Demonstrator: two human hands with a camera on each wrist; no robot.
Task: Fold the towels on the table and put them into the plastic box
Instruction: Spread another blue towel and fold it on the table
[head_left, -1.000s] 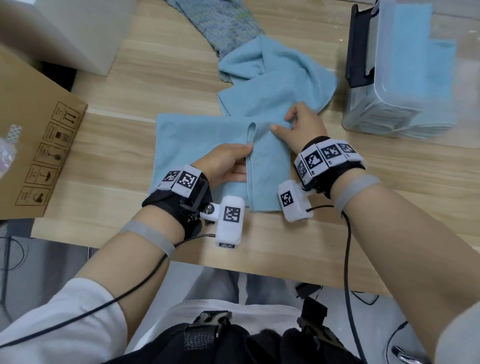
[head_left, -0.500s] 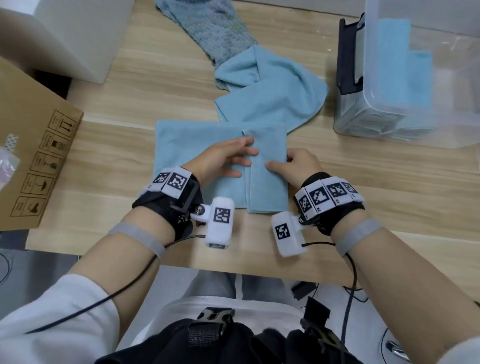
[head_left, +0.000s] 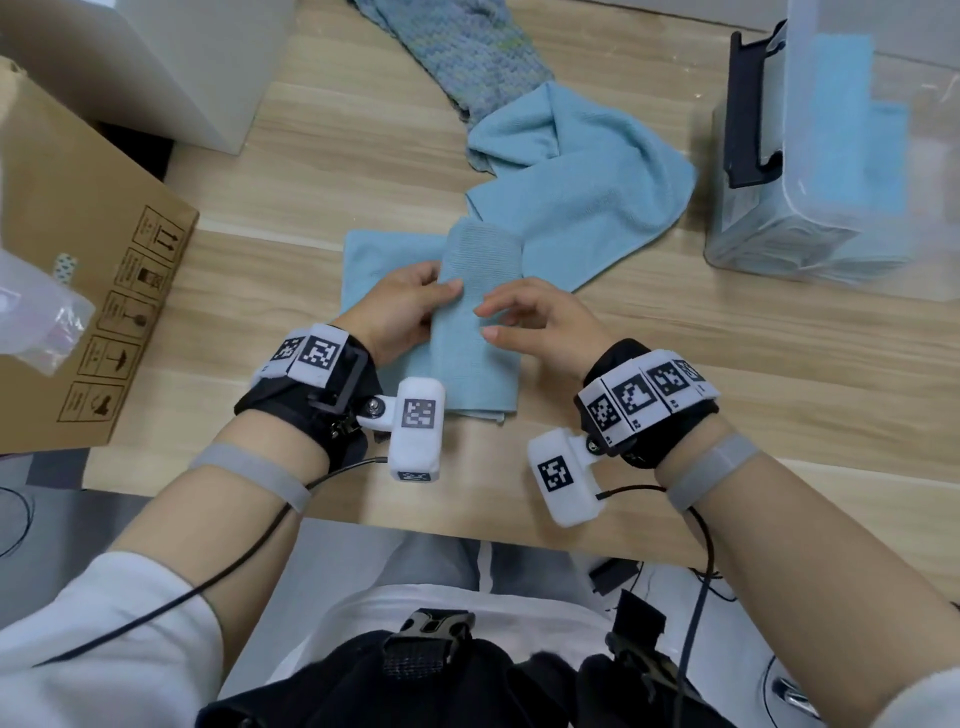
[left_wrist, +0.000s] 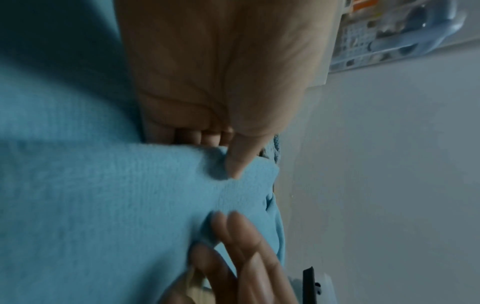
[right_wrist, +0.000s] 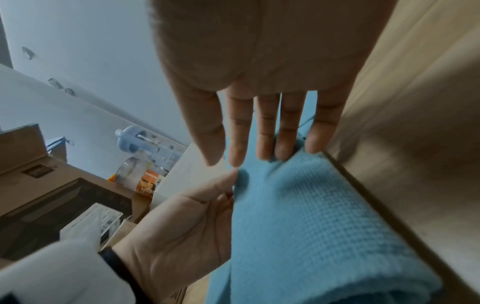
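A light blue towel (head_left: 475, 353) lies partly folded near the table's front edge, with a narrow folded strip raised over its flat left part (head_left: 379, 254). My left hand (head_left: 441, 296) pinches that strip, thumb (left_wrist: 239, 156) on top and the other fingers hidden under the cloth. My right hand (head_left: 485, 322) is beside it, with straight fingers (right_wrist: 285, 148) touching the strip's top. A second blue towel (head_left: 582, 187) lies crumpled behind. A grey-blue knitted towel (head_left: 467, 52) lies farther back. The clear plastic box (head_left: 753, 244) at the right holds folded blue towels.
A cardboard box (head_left: 78, 260) and a plastic bag (head_left: 36, 312) are at the left edge. A white box (head_left: 197, 62) stands at the back left. Bare wooden table (head_left: 727, 364) lies between the towel and the plastic box.
The right part of the towel was folded over into a narrow strip. My left hand has slid under that strip and pinched it. My right hand has moved onto the strip.
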